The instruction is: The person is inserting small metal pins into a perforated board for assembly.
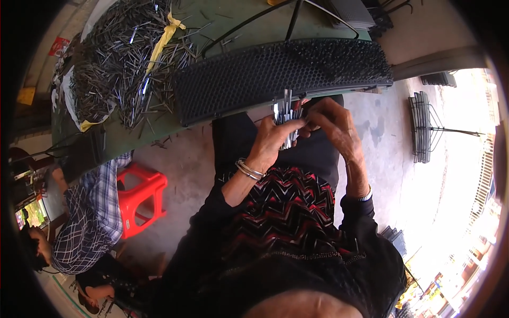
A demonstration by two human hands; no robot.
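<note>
My left hand [271,139] is closed around a bundle of thin metal rods [286,116], held roughly upright over my lap. My right hand [334,123] meets the bundle from the right with its fingers bent and pinched together. Whether a rod sits between those fingertips is hidden. Just beyond both hands lies a long black rack [238,79] with a honeycomb of small holes. The right part of the rack is densely filled with dark, short pieces, while holes show in its left part. Thin black bars rise from its far side.
A large heap of loose rods [132,58] with a yellow strip [164,40] covers the left of the green table [228,21]. A red stool [140,196] and a person in a checked shirt [90,212] are at the left. Another rack [420,127] stands on the floor at the right.
</note>
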